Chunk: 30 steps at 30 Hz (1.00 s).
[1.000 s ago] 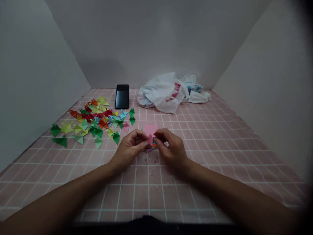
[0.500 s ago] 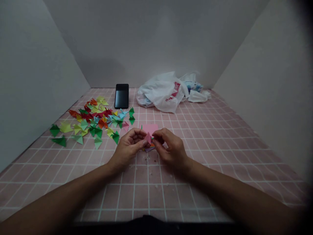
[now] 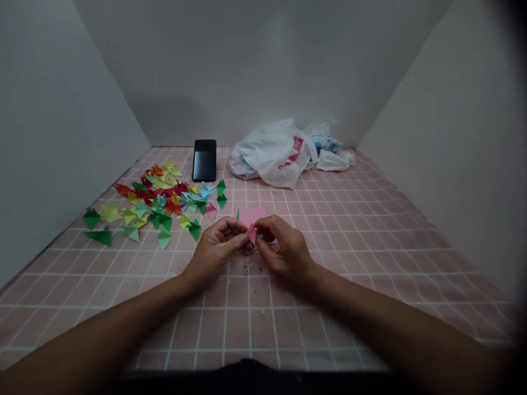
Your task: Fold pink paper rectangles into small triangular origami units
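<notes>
**Folded pink paper pinched between both hands**
A folded pink paper piece (image 3: 251, 234) is gripped by narrowed fingertips of the left hand (image 3: 216, 255) and right hand (image 3: 286, 247), over a pink sheet (image 3: 249, 215) on the pink tiled surface (image 3: 349, 263); paper triangles (image 3: 156, 200) are heaped left, with a phone (image 3: 205, 160) and plastic bag (image 3: 272, 156) beyond.

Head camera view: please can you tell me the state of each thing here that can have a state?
left hand, pinching the folded pink paper
right hand, pinching the same paper
pink paper sheet, flat, partly under the hands
folded paper triangles, scattered, many colours
smartphone, lying flat, screen dark
white plastic bag, crumpled
</notes>
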{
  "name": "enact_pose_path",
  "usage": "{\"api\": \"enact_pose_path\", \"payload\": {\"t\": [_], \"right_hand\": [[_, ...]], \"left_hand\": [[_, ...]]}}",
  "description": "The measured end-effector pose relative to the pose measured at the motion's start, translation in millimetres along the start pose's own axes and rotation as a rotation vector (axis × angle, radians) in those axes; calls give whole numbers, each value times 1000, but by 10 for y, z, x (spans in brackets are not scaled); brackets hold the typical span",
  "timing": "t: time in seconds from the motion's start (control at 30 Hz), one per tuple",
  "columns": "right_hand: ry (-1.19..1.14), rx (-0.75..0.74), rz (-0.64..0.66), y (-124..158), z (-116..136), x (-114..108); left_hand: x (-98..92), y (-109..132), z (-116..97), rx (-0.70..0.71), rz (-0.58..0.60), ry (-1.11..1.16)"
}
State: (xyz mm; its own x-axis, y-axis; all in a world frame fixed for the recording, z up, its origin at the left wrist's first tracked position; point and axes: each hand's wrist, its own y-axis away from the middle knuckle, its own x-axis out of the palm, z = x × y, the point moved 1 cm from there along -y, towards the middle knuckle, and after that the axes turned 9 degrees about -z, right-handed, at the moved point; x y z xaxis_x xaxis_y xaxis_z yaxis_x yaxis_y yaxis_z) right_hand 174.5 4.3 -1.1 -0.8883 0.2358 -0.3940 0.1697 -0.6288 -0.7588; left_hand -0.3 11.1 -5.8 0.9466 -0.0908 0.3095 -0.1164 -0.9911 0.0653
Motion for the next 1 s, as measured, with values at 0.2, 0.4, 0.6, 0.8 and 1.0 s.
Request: {"api": "enact_pose_path", "payload": {"t": [0.2,0.4,0.6,0.8,1.0], "right_hand": [[109,-113,3,-21,1,-11],[153,-130,-28,-24,-5,-11],[145,-126,-57,-21,-4,-13],[121,-113,-75,-31,4,-20],[112,-54,-91,-28,-13,-19]], "left_hand": [[-11,-8,12,-63,7,1],[-2,-1,17,-70,14,31],[7,-6,-4,2,-1,14],[13,-3,-32,100,-33,-46],[34,31,-91,206,-62,-193]]}}
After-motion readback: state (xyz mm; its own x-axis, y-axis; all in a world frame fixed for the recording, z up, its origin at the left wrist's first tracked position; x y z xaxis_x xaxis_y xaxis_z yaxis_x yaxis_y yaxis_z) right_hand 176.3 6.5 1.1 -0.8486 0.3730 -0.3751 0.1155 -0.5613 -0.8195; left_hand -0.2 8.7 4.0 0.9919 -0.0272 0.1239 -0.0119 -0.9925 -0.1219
